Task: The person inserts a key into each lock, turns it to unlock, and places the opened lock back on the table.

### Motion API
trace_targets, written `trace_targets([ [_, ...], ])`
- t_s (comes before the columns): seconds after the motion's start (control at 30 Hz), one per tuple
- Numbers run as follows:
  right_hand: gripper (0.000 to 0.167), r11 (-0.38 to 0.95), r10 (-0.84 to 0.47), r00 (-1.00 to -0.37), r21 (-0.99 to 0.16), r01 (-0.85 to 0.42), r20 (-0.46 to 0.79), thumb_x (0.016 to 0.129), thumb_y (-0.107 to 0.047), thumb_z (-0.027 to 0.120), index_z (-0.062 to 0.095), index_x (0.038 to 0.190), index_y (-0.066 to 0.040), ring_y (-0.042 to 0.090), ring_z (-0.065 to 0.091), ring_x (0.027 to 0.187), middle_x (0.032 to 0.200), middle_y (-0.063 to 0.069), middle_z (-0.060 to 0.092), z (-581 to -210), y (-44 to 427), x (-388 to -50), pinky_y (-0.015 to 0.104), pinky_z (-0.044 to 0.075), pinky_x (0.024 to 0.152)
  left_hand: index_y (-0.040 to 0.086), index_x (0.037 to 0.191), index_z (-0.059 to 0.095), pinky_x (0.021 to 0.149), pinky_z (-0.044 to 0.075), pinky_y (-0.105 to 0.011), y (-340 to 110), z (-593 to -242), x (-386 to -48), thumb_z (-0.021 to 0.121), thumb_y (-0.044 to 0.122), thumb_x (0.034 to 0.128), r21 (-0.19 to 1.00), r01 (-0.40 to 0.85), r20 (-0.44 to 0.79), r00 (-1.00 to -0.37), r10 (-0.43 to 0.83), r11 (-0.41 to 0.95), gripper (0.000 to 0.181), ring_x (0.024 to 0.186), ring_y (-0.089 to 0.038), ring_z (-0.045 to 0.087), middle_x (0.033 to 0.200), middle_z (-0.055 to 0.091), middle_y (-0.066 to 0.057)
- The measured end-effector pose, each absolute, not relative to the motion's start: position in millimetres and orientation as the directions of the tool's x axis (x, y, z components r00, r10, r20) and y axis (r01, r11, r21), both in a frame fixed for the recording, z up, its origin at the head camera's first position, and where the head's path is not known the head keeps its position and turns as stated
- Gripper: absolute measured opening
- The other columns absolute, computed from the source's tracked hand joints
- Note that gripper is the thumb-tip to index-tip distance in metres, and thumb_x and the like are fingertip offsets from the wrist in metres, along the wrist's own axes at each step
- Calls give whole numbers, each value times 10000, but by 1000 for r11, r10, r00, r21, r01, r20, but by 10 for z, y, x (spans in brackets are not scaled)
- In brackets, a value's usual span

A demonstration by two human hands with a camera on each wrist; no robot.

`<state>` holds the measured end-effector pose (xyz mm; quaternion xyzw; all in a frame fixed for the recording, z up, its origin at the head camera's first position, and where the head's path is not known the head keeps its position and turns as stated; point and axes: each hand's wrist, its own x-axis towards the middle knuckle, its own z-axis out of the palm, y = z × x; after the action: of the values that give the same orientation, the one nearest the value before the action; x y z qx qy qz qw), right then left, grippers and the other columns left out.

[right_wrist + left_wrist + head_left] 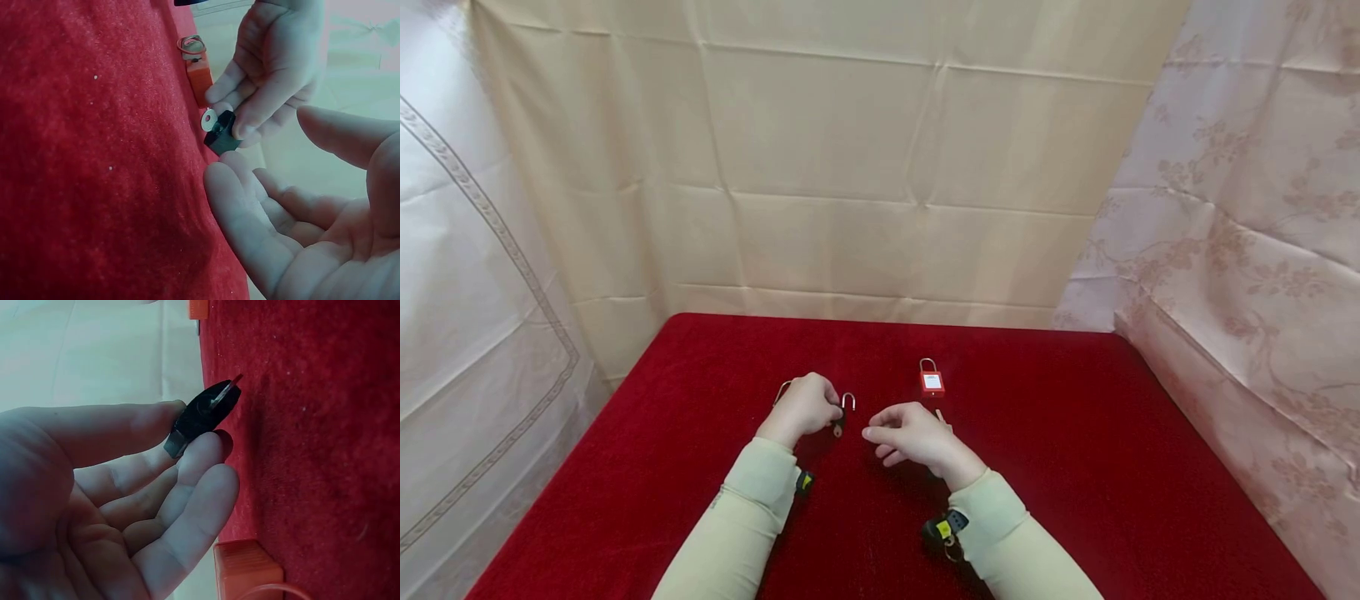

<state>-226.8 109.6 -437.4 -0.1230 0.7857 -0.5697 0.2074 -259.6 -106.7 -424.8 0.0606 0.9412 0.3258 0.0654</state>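
Between thumb and fingers, my left hand [805,408] pinches a small black padlock [203,412] with a key [209,119] in its underside. In the head view the padlock's silver shackle [848,401] points away from me. My right hand [917,437] hovers just to the right, thumb and fingers apart and bent a little, holding nothing. The right wrist view shows its fingertips close to the padlock; whether they touch cannot be told.
A red padlock [932,382] with a white label lies farther back on the red cloth [1060,433]. Another shackle [782,392] shows behind my left hand, and an orange-red padlock body [199,81] beyond it. Something small and pale [943,418] is partly hidden behind my right hand.
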Motion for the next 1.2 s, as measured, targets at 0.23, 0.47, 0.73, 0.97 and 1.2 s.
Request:
trace_targets([
  [0.23,339,319,-446,-874,-947,47,-194,937,-220,756,682,1159,27,269,722,803,1022,162,709,-4389,1107,-2275,387,616,699,80,752,695,557,480,-305,-1052,-4255,-2596,754,27,878,620,78,-83,-983,164,781,148,596,-155,610,626,633,-14],
  [0.47,354,329,-450,-869,-943,52,-204,949,-206,742,667,1187,45,263,719,812,1034,166,704,-4403,1115,-2275,389,615,707,88,752,715,578,496,-316,-1053,-4265,-2612,738,14,874,607,105,-53,-984,171,788,145,627,-167,599,668,644,-8],
  [0.73,405,330,-458,-866,-943,42,-199,954,-185,734,637,1246,77,274,718,838,1055,162,702,-4386,1113,-2269,407,614,733,79,733,728,563,493,-323,-1071,-4266,-2618,672,-25,851,559,109,-18,-990,143,822,167,630,-190,580,669,640,-10],
  [0.97,422,328,-464,-863,-944,43,-201,950,-193,738,633,1251,84,282,721,852,1056,161,703,-4387,1123,-2277,400,613,745,85,722,721,547,476,-316,-1070,-4261,-2611,665,-14,865,561,93,-24,-991,128,823,183,613,-194,569,641,624,-10],
  [1.2,442,315,-469,-863,-949,32,-185,951,-210,738,631,1267,80,304,722,889,1079,155,706,-4368,1166,-2289,389,611,760,85,783,742,593,504,-328,-1081,-4210,-2614,714,47,890,580,102,8,-993,119,808,116,663,-183,598,719,660,-18],
])
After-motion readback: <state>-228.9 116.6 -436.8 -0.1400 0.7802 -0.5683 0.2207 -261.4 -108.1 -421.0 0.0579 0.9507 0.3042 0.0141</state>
